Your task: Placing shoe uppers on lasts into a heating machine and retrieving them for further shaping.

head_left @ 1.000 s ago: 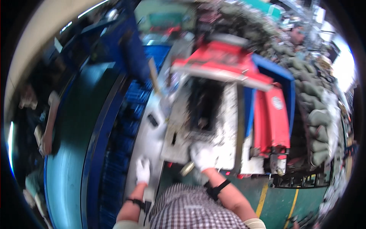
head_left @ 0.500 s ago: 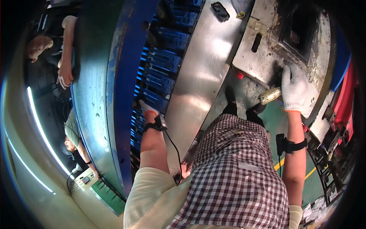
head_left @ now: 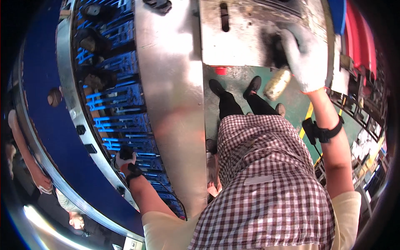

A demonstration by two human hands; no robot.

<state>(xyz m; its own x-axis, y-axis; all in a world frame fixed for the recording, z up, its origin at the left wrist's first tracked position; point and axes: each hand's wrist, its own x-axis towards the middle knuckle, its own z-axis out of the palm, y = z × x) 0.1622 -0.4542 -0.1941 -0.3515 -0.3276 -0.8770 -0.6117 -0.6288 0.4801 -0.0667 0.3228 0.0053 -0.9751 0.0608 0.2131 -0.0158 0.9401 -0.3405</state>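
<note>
My left hand (head_left: 125,161), in a light glove, reaches down among the blue slatted holders (head_left: 132,96) on the left. Its fingers close around a small black piece (head_left: 125,151) whose kind I cannot make out. My right hand (head_left: 307,54), in a white glove with an orange cuff, is over the worn white machine plate (head_left: 233,41). It is closed on a thick handle (head_left: 277,84) with a yellowish, worn wrapping, which sticks out beneath the palm. The rest of that tool is hidden by the hand and a dark patch.
A shiny metal ledge (head_left: 171,83) runs between the holders and my apron. Dark lumpy pieces (head_left: 98,79) sit in holders farther up; another black piece (head_left: 158,5) lies on the ledge's far end. Beyond the blue panel (head_left: 46,104), a co-worker's arm (head_left: 31,162) reaches in.
The view has swung left, bringing more of the blue holders into sight. My left hand has reached farther left, to a black piece. My right hand still holds the wrapped handle.
</note>
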